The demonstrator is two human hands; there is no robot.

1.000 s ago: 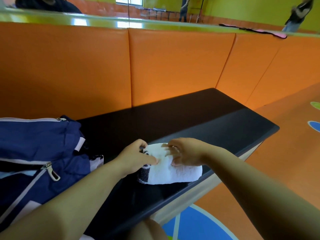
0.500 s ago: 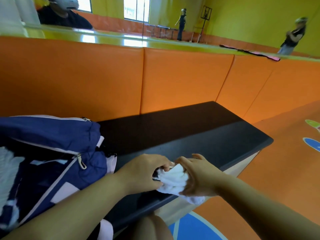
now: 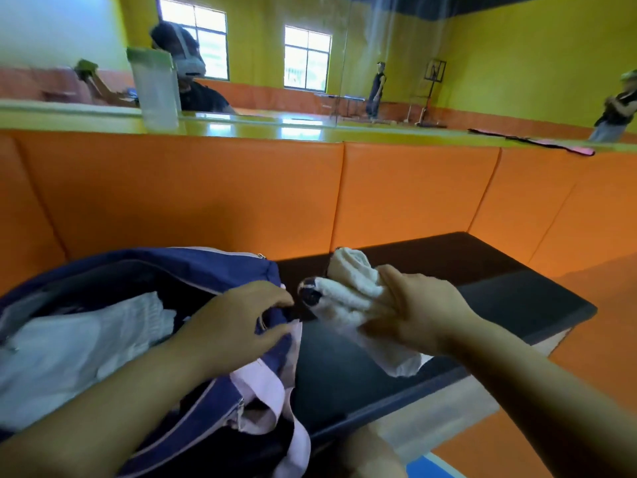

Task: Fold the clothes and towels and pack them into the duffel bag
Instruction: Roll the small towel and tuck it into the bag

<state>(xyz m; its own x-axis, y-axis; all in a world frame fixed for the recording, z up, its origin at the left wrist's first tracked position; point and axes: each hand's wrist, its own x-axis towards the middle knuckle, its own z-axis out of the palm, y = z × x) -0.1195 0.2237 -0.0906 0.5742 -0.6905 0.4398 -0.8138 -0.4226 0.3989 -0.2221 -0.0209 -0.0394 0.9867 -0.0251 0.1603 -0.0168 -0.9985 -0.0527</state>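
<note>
A navy duffel bag (image 3: 193,270) with pale pink straps lies open at the left on a black bench (image 3: 499,281). White folded cloth (image 3: 79,346) fills its inside. My left hand (image 3: 234,322) grips the bag's right end at the opening. My right hand (image 3: 417,308) holds a folded white towel (image 3: 351,284) with a dark patch at one end, lifted off the bench just right of the bag. A loose corner of the towel hangs below my wrist.
Orange padded panels (image 3: 241,191) back the bench. A clear bottle with a green lid (image 3: 155,91) stands on the green ledge above. The mirror behind shows people in a yellow room. The orange floor (image 3: 586,367) lies to the right.
My right hand lifted the towel off the bench and carried it toward the bag. My left hand let go of the towel and took hold of the bag's edge. The view tilted up.
</note>
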